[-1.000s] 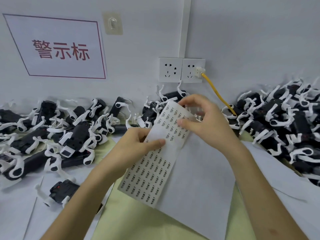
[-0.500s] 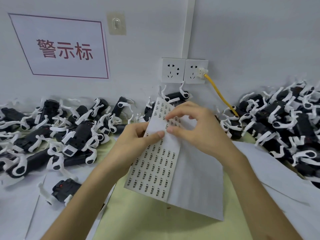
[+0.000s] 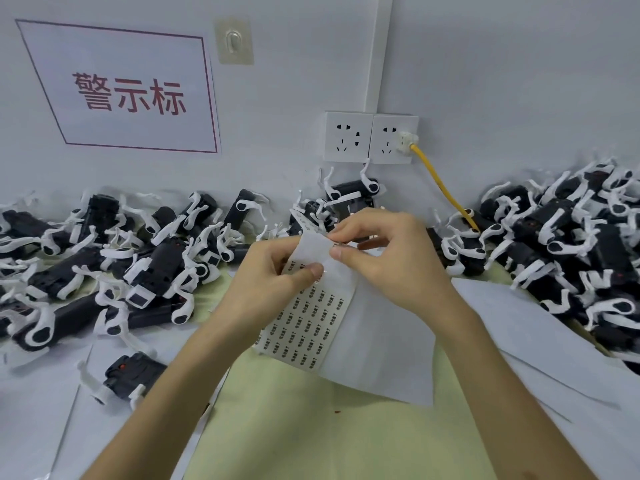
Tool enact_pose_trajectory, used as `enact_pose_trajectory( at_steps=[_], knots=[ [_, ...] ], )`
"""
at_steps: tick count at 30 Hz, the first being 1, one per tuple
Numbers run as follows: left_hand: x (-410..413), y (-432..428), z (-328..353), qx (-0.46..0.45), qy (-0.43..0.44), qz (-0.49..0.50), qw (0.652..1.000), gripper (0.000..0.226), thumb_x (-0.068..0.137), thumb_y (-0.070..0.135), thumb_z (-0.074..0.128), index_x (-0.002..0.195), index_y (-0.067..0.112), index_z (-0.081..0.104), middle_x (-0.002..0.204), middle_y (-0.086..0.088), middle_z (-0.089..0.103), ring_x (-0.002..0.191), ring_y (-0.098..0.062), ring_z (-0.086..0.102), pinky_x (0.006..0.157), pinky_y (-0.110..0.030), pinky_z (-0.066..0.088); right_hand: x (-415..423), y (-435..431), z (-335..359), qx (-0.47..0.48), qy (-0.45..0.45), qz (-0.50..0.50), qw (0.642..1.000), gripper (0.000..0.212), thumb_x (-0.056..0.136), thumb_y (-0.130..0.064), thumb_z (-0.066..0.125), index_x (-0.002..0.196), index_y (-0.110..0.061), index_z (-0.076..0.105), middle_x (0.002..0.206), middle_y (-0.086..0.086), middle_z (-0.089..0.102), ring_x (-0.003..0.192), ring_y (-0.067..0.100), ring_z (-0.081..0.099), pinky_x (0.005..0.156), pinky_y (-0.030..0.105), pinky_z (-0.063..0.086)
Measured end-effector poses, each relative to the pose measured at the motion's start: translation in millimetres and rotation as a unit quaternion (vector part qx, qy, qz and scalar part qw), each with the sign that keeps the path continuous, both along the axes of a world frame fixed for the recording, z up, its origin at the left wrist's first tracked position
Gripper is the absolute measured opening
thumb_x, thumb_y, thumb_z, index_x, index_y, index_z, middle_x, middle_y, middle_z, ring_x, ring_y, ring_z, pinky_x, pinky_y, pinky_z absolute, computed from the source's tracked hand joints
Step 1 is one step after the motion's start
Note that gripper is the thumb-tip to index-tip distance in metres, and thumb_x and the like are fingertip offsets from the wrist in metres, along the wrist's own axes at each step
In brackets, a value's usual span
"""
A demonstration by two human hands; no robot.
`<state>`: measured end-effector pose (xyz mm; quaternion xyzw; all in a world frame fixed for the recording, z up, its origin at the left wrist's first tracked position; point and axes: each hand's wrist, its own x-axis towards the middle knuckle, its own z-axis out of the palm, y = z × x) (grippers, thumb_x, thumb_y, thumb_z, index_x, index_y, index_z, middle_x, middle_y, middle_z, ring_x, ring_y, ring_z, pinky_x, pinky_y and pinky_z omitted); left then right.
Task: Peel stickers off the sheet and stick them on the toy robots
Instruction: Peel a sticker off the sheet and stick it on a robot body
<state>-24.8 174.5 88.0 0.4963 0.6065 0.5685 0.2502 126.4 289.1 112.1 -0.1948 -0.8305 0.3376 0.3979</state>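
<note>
Centre of frame, above the counter (image 3: 311, 431): sticker sheet (image 3: 311, 323), upper part curled over, lower rows of printed stickers facing up. Grip, left hand (image 3: 277, 282): thumb pressed on sheet, fingers curled behind it. Grip, right hand (image 3: 391, 258): thumb and forefinger pinching the curled top edge. Along the wall, left and right of frame: toy robots (image 3: 156, 265) in piles. Lower left: lone toy robot (image 3: 133, 375).

The left toy robot pile (image 3: 156, 265) and the right pile (image 3: 571, 244) block the desk (image 3: 311, 441) sides back to the wall (image 3: 519, 81). The desk lies open at near centre, between paper sheets (image 3: 554, 358).
</note>
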Motion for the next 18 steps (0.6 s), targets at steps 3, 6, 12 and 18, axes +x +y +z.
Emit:
enact_pose_trajectory(
  at_steps=[3,6,12,18],
  knots=[
    [3.1,-0.3,0.4,0.008,-0.017,-0.002,1.0,0.025,0.099,0.001,0.062,0.1,0.02,0.078,0.091,-0.012,0.078,0.08,-0.028,0.073,0.076,-0.044,0.057,-2.4,-0.2,-3.1,-0.02,0.026,-0.004,0.999,0.018,0.08,-0.004,0.083,0.082,-0.021,0.078,0.091,-0.015,0.076,0.088,0.003,0.073,0.086,0.032,0.06],
    [6.8,-1.0,1.4,0.008,-0.049,-0.003,0.999,0.025,0.1,0.001,0.06,0.1,0.019,0.078,0.094,-0.015,0.077,0.088,-0.039,0.073,0.081,-0.051,0.058,-3.5,0.0,-5.7,-0.024,0.061,-0.012,0.998,0.019,0.079,-0.002,0.085,0.08,-0.02,0.078,0.092,-0.011,0.078,0.089,0.005,0.075,0.086,0.028,0.06],
    [11.1,-0.8,0.4,-0.014,-0.132,-0.028,0.991,0.018,0.102,0.005,0.058,0.112,0.01,0.072,0.101,-0.021,0.076,0.088,-0.037,0.073,0.086,-0.052,0.058,-3.8,3.2,-7.8,-0.009,0.081,-0.02,0.996,0.019,0.08,-0.001,0.083,0.079,-0.019,0.077,0.096,-0.01,0.078,0.095,0.007,0.074,0.089,0.025,0.058],
    [12.5,4.5,-5.3,-0.011,-0.24,-0.071,0.968,0.018,0.101,0.005,0.057,0.11,0.009,0.072,0.096,-0.015,0.076,0.082,-0.026,0.074,0.07,-0.034,0.062,0.3,5.1,-4.1,0.007,0.024,-0.011,1.0,0.015,0.083,-0.005,0.079,0.082,-0.019,0.075,0.102,-0.012,0.076,0.102,0.002,0.07,0.093,0.025,0.054]
  ],
)
